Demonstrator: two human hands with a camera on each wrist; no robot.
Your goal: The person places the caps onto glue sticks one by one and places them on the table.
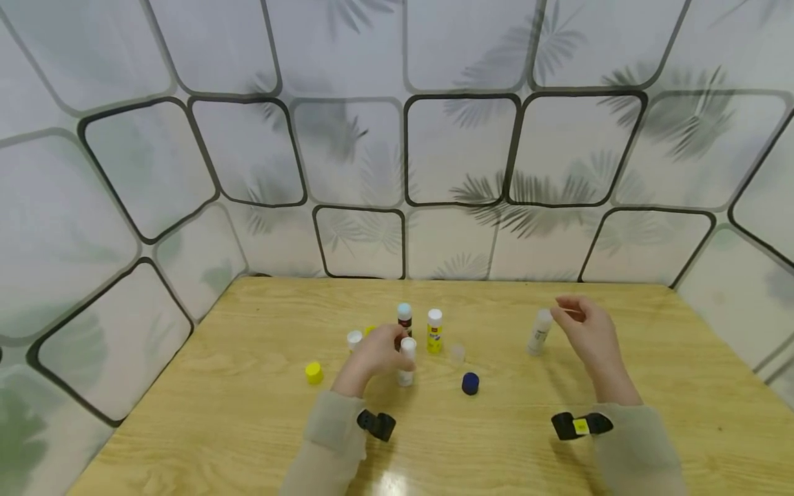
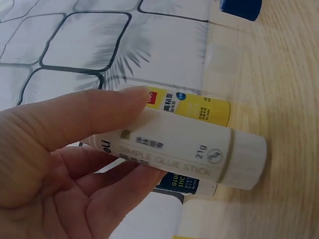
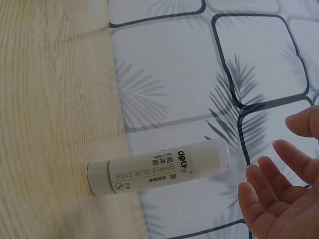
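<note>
Backdrop (image 1: 353, 151) is met by the wooden tabletop (image 1: 471, 448) at its far edge; open room is left toward the near side, at centre. By the left hand (image 1: 375, 353), a white glue stick (image 2: 184, 149) lettered "SIMPLE GLUE STICK 21g" is pinched between thumb and fingers. Nothing is held by the right hand (image 1: 589, 337), its fingers relaxed and apart from the upright deli glue stick (image 3: 159, 167) just beside them.

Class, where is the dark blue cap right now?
In the head view, the dark blue cap sits on the table, right of the left hand, just nearer the camera than the translucent cap.
</note>
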